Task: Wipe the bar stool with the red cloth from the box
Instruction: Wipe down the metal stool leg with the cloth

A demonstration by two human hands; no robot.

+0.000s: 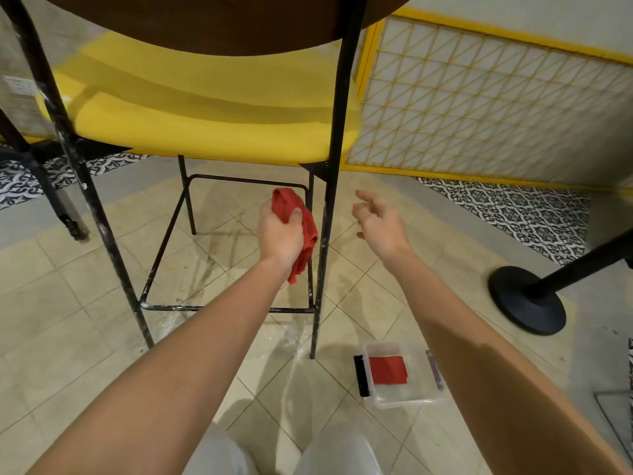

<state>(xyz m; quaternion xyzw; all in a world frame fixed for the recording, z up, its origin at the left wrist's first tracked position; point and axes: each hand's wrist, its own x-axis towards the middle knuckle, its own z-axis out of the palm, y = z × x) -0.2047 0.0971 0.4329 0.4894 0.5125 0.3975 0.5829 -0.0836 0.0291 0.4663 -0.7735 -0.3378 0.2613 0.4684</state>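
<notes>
Bar stool (219, 132), yellow seat, black frame: its near upright leg (323, 255) runs vertically between the hands, just right of the bunched red cloth (308, 231) gripped by the left hand (279, 234); right hand (382, 224) empty, fingers loosely spread.

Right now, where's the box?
In the head view the box sits on the floor, low and right of centre, just right of the stool's closest leg, with a folded red cloth inside.
</notes>
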